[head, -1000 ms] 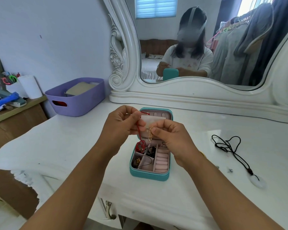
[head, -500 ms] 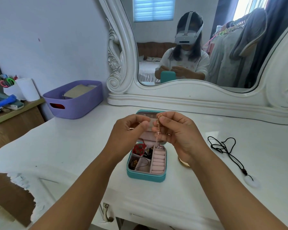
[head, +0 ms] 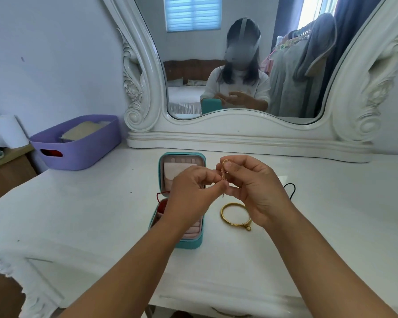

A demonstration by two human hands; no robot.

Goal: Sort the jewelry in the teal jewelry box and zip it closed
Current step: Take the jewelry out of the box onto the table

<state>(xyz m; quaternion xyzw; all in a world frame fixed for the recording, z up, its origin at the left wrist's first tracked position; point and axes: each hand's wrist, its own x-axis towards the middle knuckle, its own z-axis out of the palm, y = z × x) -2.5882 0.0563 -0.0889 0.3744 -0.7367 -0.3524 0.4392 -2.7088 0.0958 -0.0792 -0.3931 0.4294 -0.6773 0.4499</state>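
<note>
Pinching noted: thin gold chain (head: pixel 224 177) held taut by right hand (head: pixel 254 191) and left hand (head: pixel 194 193) fingertips above open teal jewelry box (head: pixel 189 243), probably for untangling.

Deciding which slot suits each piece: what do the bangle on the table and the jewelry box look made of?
Bangle: looks like polished yellow metal, gold-toned with bright glints; solid gold or plating can't be told. Jewelry box: teal shell with a smooth matte look, possibly faux leather; pale pink lining looks soft, velvety.

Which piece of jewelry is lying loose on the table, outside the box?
The gold bangle, a plain ring lying flat beside the teal box. The thin gold chain is pinched between both hands, and the red cord hangs from the box.
</note>
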